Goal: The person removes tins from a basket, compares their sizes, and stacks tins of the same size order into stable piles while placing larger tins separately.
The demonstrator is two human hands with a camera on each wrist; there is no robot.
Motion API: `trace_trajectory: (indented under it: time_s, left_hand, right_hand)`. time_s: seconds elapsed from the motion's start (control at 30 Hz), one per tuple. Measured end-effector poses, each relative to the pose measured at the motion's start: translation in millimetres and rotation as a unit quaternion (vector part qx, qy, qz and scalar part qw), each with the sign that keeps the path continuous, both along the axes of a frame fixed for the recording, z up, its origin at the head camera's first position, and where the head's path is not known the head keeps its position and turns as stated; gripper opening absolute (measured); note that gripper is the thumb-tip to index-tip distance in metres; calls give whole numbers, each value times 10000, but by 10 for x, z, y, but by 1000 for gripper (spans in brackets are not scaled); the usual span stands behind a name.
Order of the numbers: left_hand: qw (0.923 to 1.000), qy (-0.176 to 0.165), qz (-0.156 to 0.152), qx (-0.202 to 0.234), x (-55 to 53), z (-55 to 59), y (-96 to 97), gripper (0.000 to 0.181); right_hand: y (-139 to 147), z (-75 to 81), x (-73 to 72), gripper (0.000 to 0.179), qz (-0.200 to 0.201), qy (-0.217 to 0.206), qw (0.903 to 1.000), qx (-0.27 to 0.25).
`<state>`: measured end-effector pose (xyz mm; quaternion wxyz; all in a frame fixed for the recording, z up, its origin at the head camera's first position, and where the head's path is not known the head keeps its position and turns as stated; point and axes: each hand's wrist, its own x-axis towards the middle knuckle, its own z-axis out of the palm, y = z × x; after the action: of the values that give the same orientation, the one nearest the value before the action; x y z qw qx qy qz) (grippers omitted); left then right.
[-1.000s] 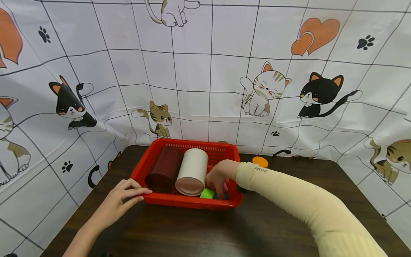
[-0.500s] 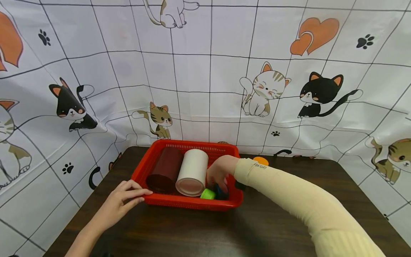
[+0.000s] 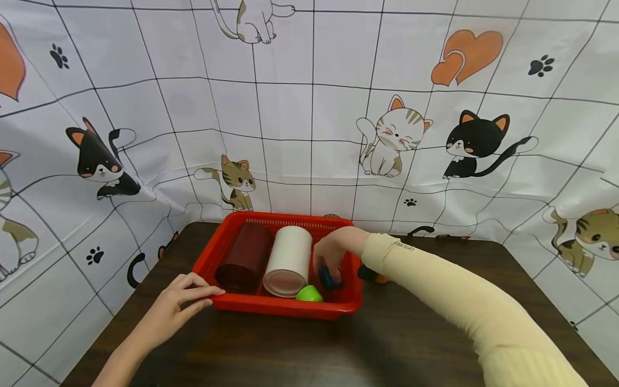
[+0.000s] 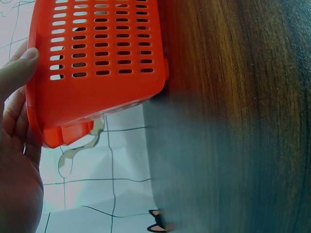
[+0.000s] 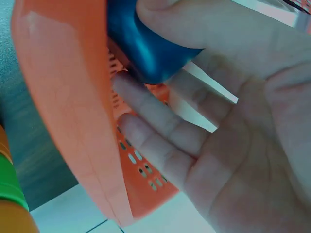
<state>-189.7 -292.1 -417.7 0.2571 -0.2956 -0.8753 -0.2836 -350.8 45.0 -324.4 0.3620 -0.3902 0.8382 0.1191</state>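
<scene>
A red plastic basket (image 3: 275,307) stands on the dark table. In it lie a dark brown cylinder (image 3: 247,252), a white cylinder (image 3: 292,252) and a lime green rounded piece (image 3: 308,294). My left hand (image 3: 181,301) holds the front left corner of the basket; in the left wrist view the thumb (image 4: 22,65) lies on the outer side of the rim and the fingers on the other. Inside the basket's right part, my right hand (image 3: 335,248) pinches a shiny blue rounded object (image 5: 150,46) between thumb and fingers. Its two outer fingers stand away from it. The blue object's exact kind I cannot tell.
Just outside the basket's right wall are a dark item (image 3: 368,273) and an orange piece (image 3: 382,279), partly behind the sleeve. An orange and green banded thing (image 5: 10,187) shows in the right wrist view. A white cat-print sheet (image 3: 285,118) hangs behind the table.
The right hand has taken hold of the blue object and raised it slightly. The green piece has tipped over. The orange disc behind is now covered by the sleeve. The left hand stays put.
</scene>
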Motion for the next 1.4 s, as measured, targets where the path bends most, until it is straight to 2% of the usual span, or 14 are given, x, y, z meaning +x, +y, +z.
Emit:
trace_trajectory:
  time_s: [0.13, 0.33, 0.47, 0.67, 0.9, 1.27, 1.4]
  left_hand:
    - [10000, -16, 4, 7, 6, 10, 3, 48]
    - [10000, -71, 15, -5, 13, 10, 12, 48]
    - [9999, -95, 34, -28, 14, 12, -8, 48]
    - [9998, -190, 53, -79, 21, 50, -1, 46]
    - [9995, -229, 126, -161, 22, 46, 7, 46]
    - [9995, -265, 115, -130, 27, 50, 12, 44]
    - [9995, -267, 135, -137, 24, 46, 5, 44]
  right_hand:
    - [63, 59, -10, 48, -78, 318, 9982, -511]
    - [199, 101, -8, 52, -242, 369, 9917, -1205]
    - [313, 125, -14, 52, -245, 492, 9812, -1852]
    - [508, 237, 12, 56, -515, 494, 9611, -2669]
    - [682, 331, 58, 57, -605, 516, 9470, -3114]
    - [935, 324, 46, 55, -812, 517, 9159, -3896]
    - [995, 349, 61, 57, -948, 407, 9113, -3986]
